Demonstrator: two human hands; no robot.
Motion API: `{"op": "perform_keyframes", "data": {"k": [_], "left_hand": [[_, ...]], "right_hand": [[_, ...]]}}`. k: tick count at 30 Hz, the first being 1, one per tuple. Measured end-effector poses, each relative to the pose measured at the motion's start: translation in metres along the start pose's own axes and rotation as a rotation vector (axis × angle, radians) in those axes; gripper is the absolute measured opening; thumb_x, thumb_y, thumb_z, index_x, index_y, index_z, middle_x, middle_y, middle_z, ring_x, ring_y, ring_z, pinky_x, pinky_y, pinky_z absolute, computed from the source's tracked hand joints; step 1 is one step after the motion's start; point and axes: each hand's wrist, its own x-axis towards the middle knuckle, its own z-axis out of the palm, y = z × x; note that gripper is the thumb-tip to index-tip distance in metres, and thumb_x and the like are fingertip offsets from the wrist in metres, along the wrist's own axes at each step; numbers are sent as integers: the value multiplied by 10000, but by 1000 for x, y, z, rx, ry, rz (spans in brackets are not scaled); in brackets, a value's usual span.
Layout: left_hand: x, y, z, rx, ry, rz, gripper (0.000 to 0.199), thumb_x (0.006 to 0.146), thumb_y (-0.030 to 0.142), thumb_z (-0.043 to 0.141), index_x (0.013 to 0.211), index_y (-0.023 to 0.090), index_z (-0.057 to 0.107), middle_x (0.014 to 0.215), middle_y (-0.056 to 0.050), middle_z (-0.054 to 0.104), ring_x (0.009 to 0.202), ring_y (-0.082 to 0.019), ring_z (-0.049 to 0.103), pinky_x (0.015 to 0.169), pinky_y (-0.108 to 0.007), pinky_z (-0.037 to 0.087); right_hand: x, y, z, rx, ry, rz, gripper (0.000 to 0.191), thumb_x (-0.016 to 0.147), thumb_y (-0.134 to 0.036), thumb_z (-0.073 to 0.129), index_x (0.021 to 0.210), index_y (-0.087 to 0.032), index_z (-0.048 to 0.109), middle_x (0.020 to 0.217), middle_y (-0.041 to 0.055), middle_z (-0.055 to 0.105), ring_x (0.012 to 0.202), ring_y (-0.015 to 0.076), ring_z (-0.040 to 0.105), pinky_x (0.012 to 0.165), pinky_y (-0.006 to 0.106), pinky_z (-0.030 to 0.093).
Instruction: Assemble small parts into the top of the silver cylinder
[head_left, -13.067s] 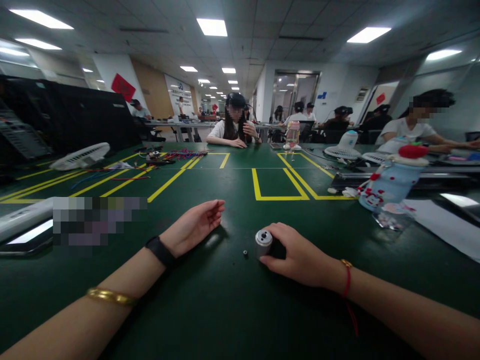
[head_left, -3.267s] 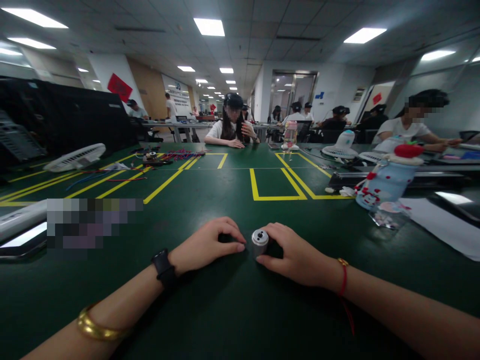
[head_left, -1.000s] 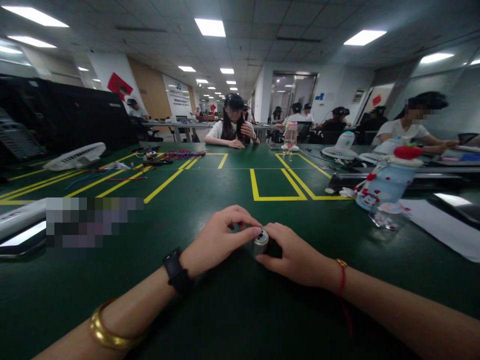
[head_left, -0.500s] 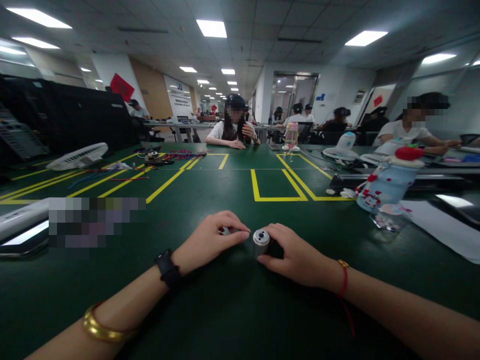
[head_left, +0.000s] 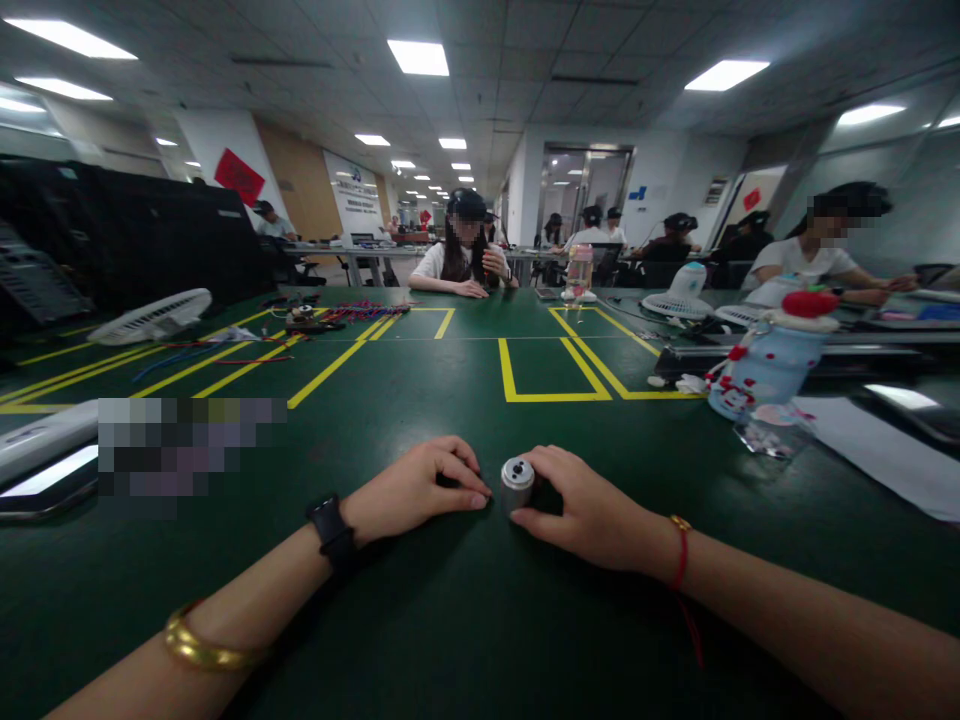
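A small silver metal cylinder (head_left: 517, 492) stands upright on the green table, dark holes showing in its round top. My right hand (head_left: 577, 505) is closed around its right side, thumb in front and fingers behind. Just left of the cylinder is my left hand (head_left: 431, 478), low over the table. Its thumb and fingertips are pressed together, apart from the cylinder by a small gap. Whatever may be between those fingertips is too small to make out.
Yellow tape (head_left: 559, 397) marks the green table (head_left: 375, 620). To the right are a blue bottle (head_left: 772, 360) and white paper (head_left: 877, 455). Wires (head_left: 367, 312) and a white fan (head_left: 154, 315) lie at the left. A person (head_left: 465, 260) sits across the table.
My left fingertips have dropped from beside the cylinder's top to near the table. My right hand keeps its hold on the cylinder. The view has shifted slightly.
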Motion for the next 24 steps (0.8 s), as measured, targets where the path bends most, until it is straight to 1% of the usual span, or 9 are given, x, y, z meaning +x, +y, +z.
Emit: {"op": "perform_keyframes", "data": {"k": [5,8,10,12,14,15,17,20,24], "left_hand": [[-1,3,-7,-31,-27,-18,216,767,356,683,959,271,733,1037,-33,622,946,-198,584,867,-319,433],[-2,1,-12,-164,-12,-88,261,797,374,644,1011,239,707,1031,-44,653,943,-208,596,847,-327,438],[-2,-3,-13,-326,55,-199,280,835,404,591,1017,218,692,1007,-51,675,914,-206,607,811,-327,448],[-1,-9,-13,-499,175,-283,279,845,412,578,994,203,687,1000,-54,684,901,-195,607,800,-318,449],[0,-14,-12,-648,289,-303,247,830,385,608,957,190,690,992,-52,684,900,-178,601,821,-310,442],[0,-16,-12,-708,327,-301,229,820,367,625,936,181,692,974,-52,685,893,-171,599,832,-307,438],[1,-19,-12,-784,358,-300,209,802,341,648,906,167,695,934,-51,687,872,-161,599,841,-306,436],[2,-20,-12,-774,354,-306,209,794,335,651,898,158,690,929,-55,686,860,-161,596,829,-302,436],[1,-19,-12,-635,333,-315,245,805,376,620,916,164,670,956,-51,681,860,-174,598,802,-306,440]], "right_hand": [[0,-1,-1,8,-13,8,286,795,-294,659,1043,-198,555,995,61,595,895,218,518,808,371,412],[0,-1,-2,12,-23,14,290,800,-292,653,1054,-198,551,1001,58,595,900,218,518,814,376,413],[0,-1,-2,12,-24,13,289,802,-296,650,1056,-199,550,1006,59,593,903,219,517,822,383,412],[0,-1,-2,13,-26,13,288,806,-301,646,1059,-200,551,1012,60,590,906,219,516,827,388,411],[0,-1,-3,15,-28,18,295,808,-310,646,1065,-201,552,1018,61,589,910,218,516,828,389,411],[0,-1,-3,16,-29,20,302,807,-315,647,1070,-200,552,1019,61,589,911,218,516,827,387,411],[0,-1,-3,18,-30,24,306,806,-319,647,1072,-200,551,1019,60,590,912,217,515,825,384,411],[0,-1,-3,14,-37,26,296,810,-320,644,1063,-200,550,1018,57,589,910,215,513,824,381,410],[1,0,-2,8,-41,22,301,808,-323,646,1062,-196,548,1015,59,587,907,216,511,829,382,407]]}}
